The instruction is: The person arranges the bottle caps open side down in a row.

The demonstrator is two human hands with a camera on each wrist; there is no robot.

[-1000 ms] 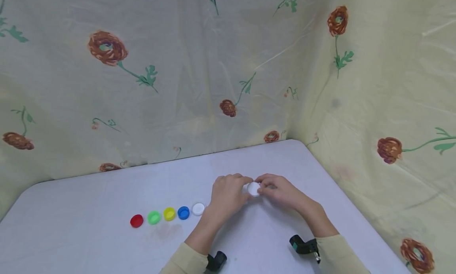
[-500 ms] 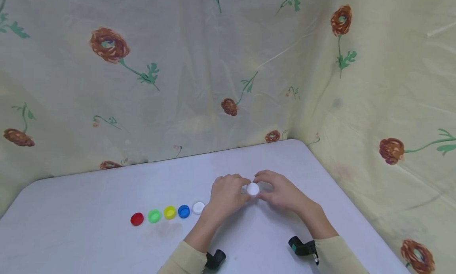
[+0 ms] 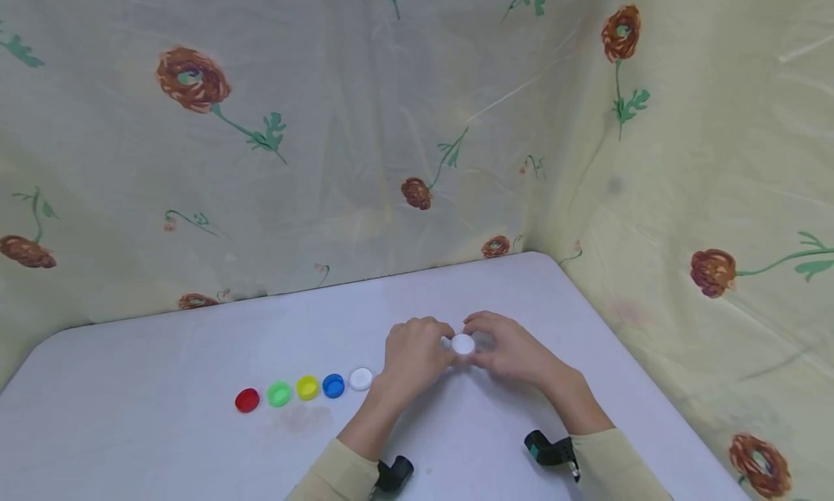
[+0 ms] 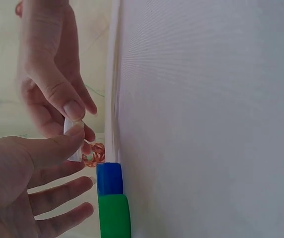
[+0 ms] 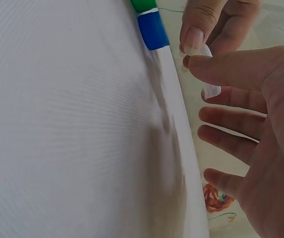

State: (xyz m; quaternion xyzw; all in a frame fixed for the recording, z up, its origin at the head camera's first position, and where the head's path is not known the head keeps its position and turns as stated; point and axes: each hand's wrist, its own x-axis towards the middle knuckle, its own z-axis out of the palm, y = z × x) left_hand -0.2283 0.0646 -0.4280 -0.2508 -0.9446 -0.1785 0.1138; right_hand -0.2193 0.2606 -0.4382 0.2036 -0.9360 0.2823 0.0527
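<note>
Between my two hands is a small white bottle cap [image 3: 463,344], its round face toward the head camera. My left hand [image 3: 415,355] pinches it from the left and my right hand [image 3: 515,350] from the right. In the left wrist view the cap [image 4: 76,154] appears edge-on, ridged on its side, partly covered by the thumbs. The right wrist view has the cap [image 5: 212,90] between thumb and fingertips, with the other right-hand fingers extended.
Left of my hands lies a row of caps: red [image 3: 247,400], green [image 3: 279,394], yellow [image 3: 308,387], blue [image 3: 334,386] and white [image 3: 360,379]. A blue piece [image 4: 109,178] and a green piece [image 4: 114,215] appear on the table in the left wrist view. Flowered sheeting [image 3: 326,146] surrounds the table.
My right-hand fingers have shifted on the white cap: bunched at its right edge earlier, thumb and index finger are now spread apart. My left hand stays nearly still.
</note>
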